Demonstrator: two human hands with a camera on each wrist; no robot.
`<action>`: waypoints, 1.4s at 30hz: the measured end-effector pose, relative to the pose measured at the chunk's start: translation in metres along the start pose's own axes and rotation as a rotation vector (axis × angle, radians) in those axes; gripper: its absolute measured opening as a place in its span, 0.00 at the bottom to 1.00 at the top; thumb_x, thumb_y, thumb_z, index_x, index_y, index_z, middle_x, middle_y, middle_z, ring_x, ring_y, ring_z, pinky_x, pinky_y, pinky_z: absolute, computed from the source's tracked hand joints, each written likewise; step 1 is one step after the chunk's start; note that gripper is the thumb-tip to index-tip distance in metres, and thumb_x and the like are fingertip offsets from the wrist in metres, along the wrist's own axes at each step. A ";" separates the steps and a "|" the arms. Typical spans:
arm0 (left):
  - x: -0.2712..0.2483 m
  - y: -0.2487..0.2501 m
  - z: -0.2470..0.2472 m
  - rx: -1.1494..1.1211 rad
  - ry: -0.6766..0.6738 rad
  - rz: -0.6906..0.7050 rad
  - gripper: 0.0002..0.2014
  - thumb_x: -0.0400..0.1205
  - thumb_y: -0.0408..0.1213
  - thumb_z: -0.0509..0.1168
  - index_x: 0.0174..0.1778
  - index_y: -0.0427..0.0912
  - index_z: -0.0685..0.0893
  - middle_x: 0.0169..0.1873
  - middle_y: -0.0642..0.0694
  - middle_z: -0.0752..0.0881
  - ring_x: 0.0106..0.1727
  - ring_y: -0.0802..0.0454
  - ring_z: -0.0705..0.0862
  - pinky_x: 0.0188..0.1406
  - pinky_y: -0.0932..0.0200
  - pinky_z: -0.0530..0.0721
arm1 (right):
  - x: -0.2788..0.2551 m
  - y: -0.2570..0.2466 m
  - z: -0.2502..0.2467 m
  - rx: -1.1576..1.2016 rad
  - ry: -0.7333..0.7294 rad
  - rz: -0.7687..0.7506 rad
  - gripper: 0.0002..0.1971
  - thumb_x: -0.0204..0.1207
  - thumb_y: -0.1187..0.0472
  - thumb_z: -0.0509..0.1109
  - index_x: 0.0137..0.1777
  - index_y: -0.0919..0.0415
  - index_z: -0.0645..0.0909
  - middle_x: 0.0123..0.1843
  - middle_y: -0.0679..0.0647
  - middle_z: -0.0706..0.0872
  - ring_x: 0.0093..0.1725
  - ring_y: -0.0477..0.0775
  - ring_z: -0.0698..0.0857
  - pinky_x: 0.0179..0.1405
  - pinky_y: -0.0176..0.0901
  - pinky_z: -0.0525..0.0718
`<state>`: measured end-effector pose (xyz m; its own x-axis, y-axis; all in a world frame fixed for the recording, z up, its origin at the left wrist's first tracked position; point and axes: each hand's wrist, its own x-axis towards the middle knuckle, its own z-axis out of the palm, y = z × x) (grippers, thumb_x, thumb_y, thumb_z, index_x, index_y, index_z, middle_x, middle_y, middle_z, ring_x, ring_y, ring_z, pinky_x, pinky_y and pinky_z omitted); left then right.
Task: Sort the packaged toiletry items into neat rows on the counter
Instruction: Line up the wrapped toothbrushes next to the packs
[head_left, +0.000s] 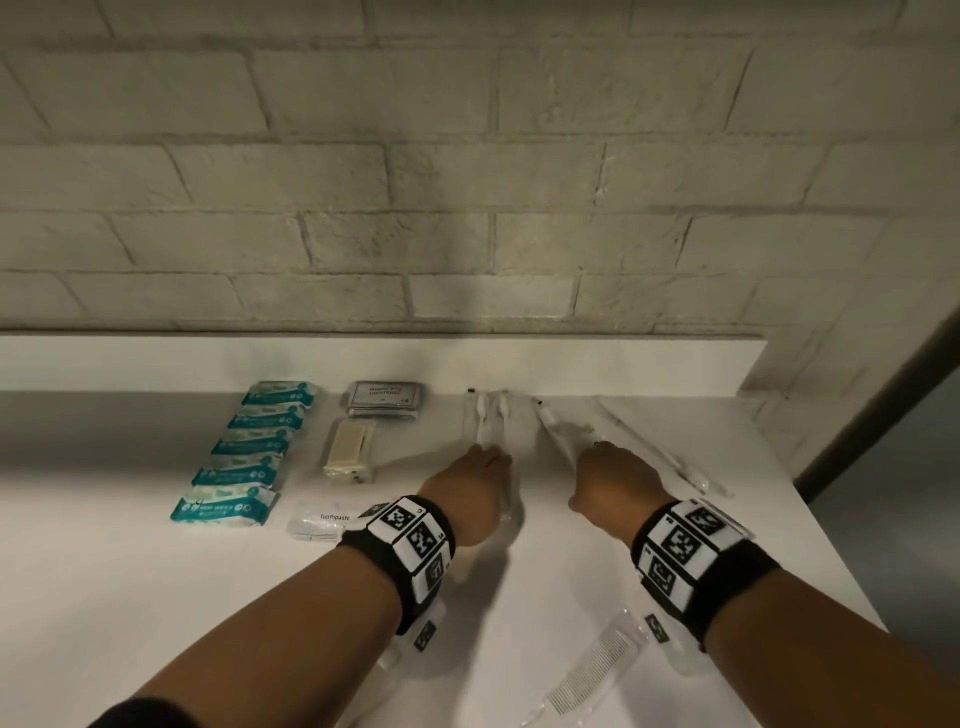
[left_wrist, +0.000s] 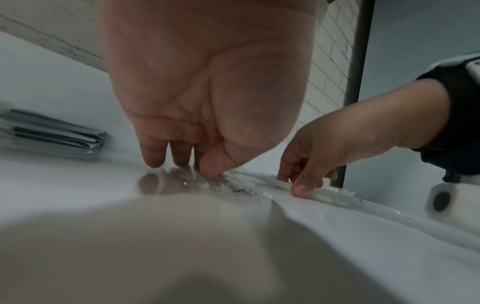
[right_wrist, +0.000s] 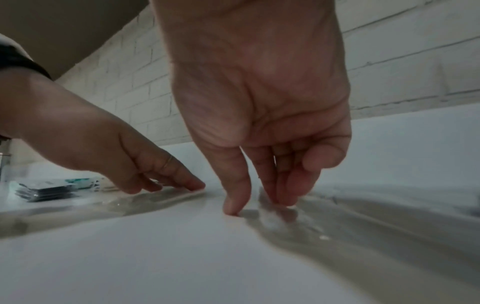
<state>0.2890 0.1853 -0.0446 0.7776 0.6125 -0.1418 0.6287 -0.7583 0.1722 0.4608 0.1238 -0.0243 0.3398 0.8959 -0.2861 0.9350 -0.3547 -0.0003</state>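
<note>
On the white counter (head_left: 156, 597), two clear-wrapped toothbrushes (head_left: 485, 415) lie side by side, pointing at the wall. My left hand (head_left: 488, 460) rests its straight fingertips (left_wrist: 153, 160) on their wrappers. To their right lies another wrapped toothbrush (head_left: 553, 431), tilted. My right hand (head_left: 602, 457) touches it with extended fingertips (right_wrist: 284, 200), its thumb down on the counter beside the wrapper. Neither hand lifts anything. A further wrapped toothbrush (head_left: 654, 452) lies slanted at the far right.
A column of teal wipe packs (head_left: 249, 447) runs along the left. Next to it lie a stack of grey shampoo sachets (head_left: 384, 400), a cream soap packet (head_left: 349, 449) and a toothpaste packet (head_left: 317, 519). A wrapped comb (head_left: 592, 670) lies under my right forearm. The counter ends at right.
</note>
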 end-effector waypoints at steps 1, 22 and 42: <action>-0.001 0.001 -0.001 0.012 -0.007 0.007 0.25 0.83 0.33 0.58 0.76 0.30 0.67 0.75 0.36 0.70 0.76 0.39 0.68 0.78 0.53 0.63 | 0.002 -0.003 0.000 0.007 -0.010 -0.011 0.17 0.79 0.59 0.65 0.65 0.63 0.79 0.65 0.60 0.81 0.62 0.61 0.83 0.55 0.47 0.82; 0.006 0.017 0.003 0.046 -0.090 0.018 0.28 0.88 0.49 0.49 0.84 0.44 0.54 0.85 0.46 0.50 0.85 0.39 0.47 0.81 0.39 0.51 | 0.000 0.041 -0.023 0.073 0.054 0.131 0.22 0.70 0.55 0.72 0.64 0.58 0.76 0.57 0.57 0.82 0.57 0.61 0.84 0.50 0.47 0.82; 0.009 0.012 0.009 0.067 -0.021 0.025 0.28 0.86 0.50 0.48 0.82 0.44 0.61 0.84 0.43 0.55 0.84 0.37 0.51 0.80 0.39 0.56 | -0.002 0.001 -0.010 0.107 -0.071 -0.182 0.22 0.80 0.61 0.64 0.74 0.61 0.73 0.72 0.59 0.76 0.68 0.60 0.77 0.68 0.43 0.74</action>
<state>0.3036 0.1792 -0.0530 0.7927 0.5886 -0.1586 0.6067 -0.7872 0.1106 0.4623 0.1246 -0.0139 0.1545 0.9281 -0.3387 0.9628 -0.2184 -0.1591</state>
